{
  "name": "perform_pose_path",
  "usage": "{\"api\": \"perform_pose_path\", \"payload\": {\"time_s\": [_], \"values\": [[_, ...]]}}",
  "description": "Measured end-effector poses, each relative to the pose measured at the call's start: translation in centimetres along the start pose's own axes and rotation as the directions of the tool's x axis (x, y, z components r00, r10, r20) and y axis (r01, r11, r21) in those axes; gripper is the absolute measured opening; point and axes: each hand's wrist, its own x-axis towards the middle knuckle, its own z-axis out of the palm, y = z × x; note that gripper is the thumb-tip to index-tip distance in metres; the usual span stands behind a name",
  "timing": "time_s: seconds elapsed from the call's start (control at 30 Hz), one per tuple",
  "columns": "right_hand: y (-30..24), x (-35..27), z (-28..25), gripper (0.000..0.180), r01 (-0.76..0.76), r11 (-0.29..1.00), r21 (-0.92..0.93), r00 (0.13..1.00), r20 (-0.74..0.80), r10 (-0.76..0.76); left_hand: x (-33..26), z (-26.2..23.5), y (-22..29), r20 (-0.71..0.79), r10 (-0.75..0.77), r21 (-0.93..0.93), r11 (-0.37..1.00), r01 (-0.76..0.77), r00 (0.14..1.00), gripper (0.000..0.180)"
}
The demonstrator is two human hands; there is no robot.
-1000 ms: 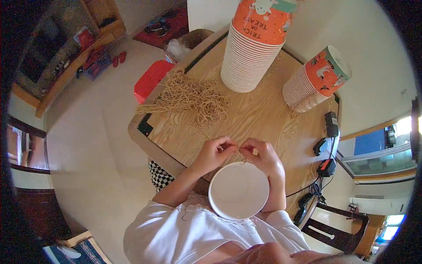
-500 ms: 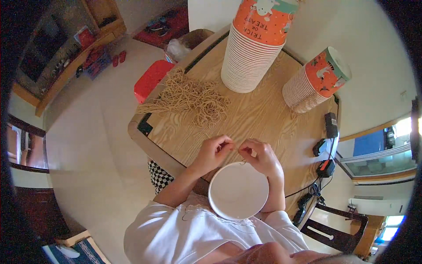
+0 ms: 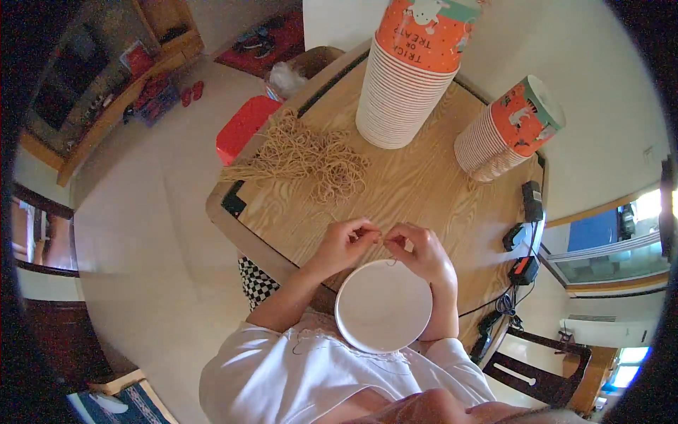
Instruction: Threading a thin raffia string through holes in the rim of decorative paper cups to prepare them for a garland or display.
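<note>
A white paper bucket (image 3: 383,307) rests between my forearms, against my body at the table's near edge, with its round white face toward me. Just beyond its rim, my left hand (image 3: 351,240) and my right hand (image 3: 421,253) meet, fingertips almost touching. Both are pinched closed on a thin tan cord (image 3: 393,262). A short loop of it shows below the right fingers, by the bucket's rim; the rest is mostly hidden. Past my left hand lies a loose, tangled heap of tan cords (image 3: 307,159).
A tall stack of orange-and-white paper buckets (image 3: 406,92) stands at the back, a shorter stack (image 3: 505,131) to its right. Black adapters and cables (image 3: 522,270) line the table's right edge. A red stool (image 3: 247,127) and a dark chair (image 3: 544,371) flank the wooden table (image 3: 424,187).
My left fingertips have shifted slightly right, closer to my right fingers. The bucket and the cord heap stay in place.
</note>
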Motion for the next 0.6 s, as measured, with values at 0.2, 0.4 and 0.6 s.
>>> {"api": "perform_pose_path", "payload": {"time_s": [0.2,0.4,0.6], "values": [[0.2,-0.1,0.0,0.01,-0.007,1.0,0.007,1.0,0.005,0.007,0.1,-0.1,0.1,-0.033,0.001,-0.02,1.0,-0.002,0.999,0.015],[-0.5,0.0,-0.2,0.01,-0.073,0.997,0.019,0.997,0.019,0.073,0.1,0.1,0.6,0.05,-0.035,-0.015,0.999,0.036,0.998,0.014],[-0.1,0.1,0.0,0.01,0.022,0.999,-0.031,1.0,-0.004,-0.022,0.1,0.5,-0.1,-0.022,0.008,-0.03,1.0,-0.009,1.0,0.013]]}}
